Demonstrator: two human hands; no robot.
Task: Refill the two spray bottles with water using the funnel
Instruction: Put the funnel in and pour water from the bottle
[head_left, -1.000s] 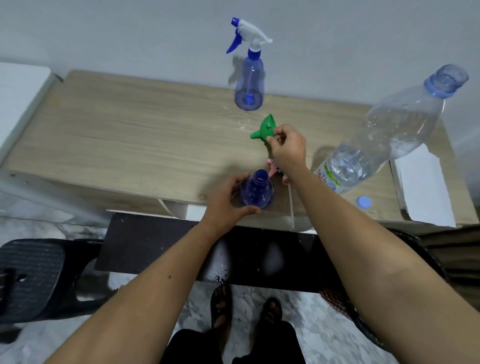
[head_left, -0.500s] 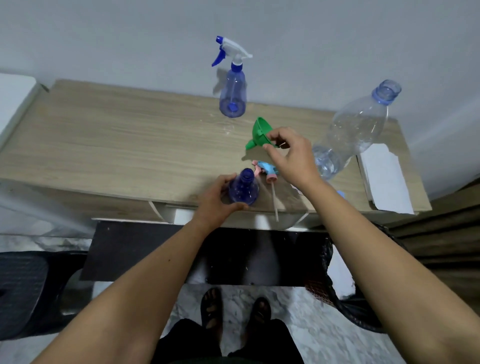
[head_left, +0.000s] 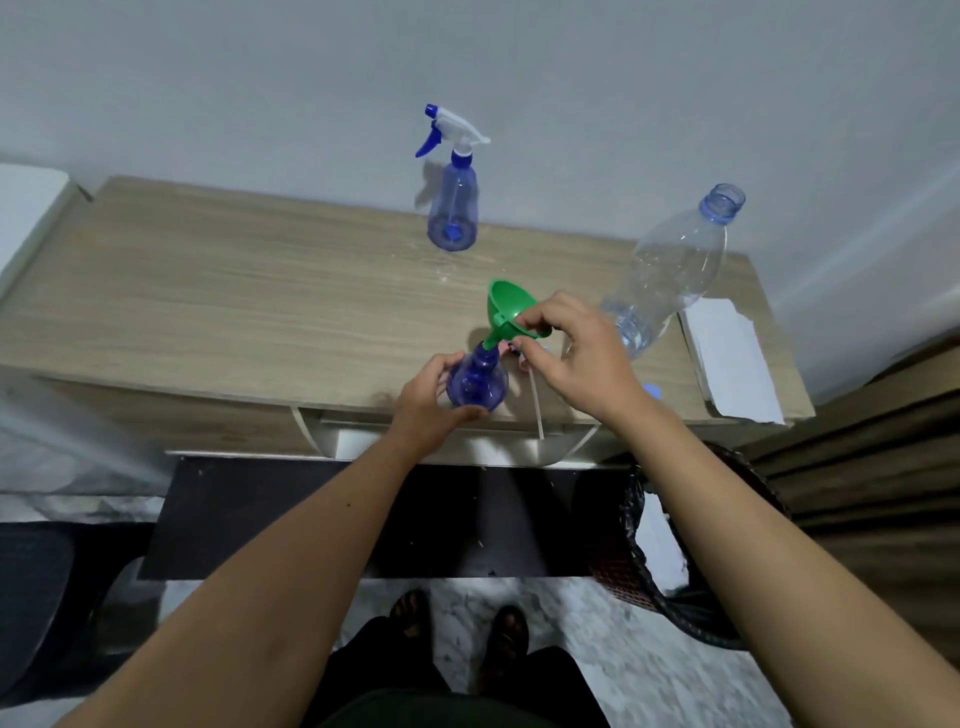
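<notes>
Left hand (head_left: 423, 397) grips the open bottle (head_left: 477, 382) at the surface's (head_left: 208, 312) front edge while right hand (head_left: 574, 351) pinches the funnel (head_left: 506, 310), spout at its neck; next, seat it upright, then pour.

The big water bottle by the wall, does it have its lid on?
No, it is open. The big water bottle shows a bare round mouth, and a small blue cap lies on the table.
</notes>
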